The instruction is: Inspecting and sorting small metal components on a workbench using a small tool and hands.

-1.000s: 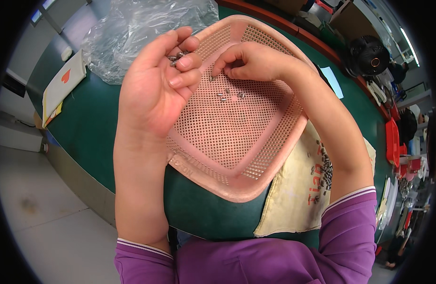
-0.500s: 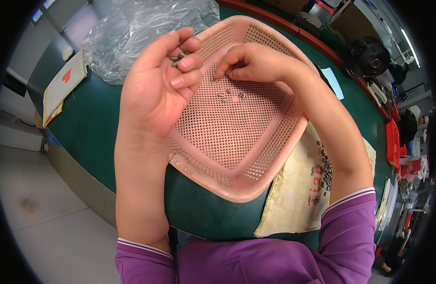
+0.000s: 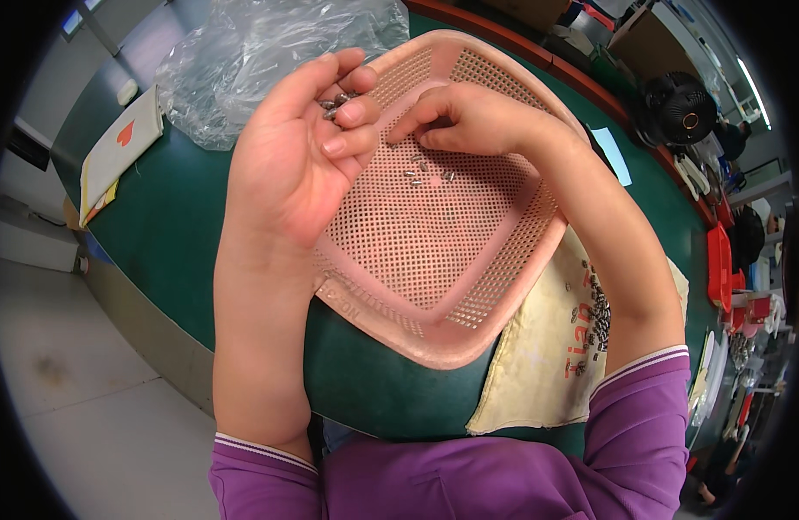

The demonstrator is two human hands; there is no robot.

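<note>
My left hand (image 3: 300, 160) is palm up at the left side of a pink plastic basket (image 3: 443, 345). Its curled fingers cup several small, shiny, oval metal pieces (image 3: 334, 107). Over the basket, my right hand (image 3: 460, 117) reaches down with its index fingertip at the mesh floor, beside a small piece partly hidden by the finger. Thumb and index finger are apart, with nothing visible between them. More loose metal pieces (image 3: 424, 167) lie on the mesh close to my right hand.
A pale yellow cloth (image 3: 525, 364) at the right bears a heap of similar metal pieces (image 3: 601, 316). Crumpled clear plastic (image 3: 213, 78) lies behind my left hand. The green table (image 3: 170, 234) also holds a folded cloth with a heart (image 3: 122, 147); a black fan (image 3: 677, 108) stands back right.
My left hand has shifted slightly to the right. My right hand's thumb and index finger have spread farther apart, and the loose pieces near them lie a little differently.
</note>
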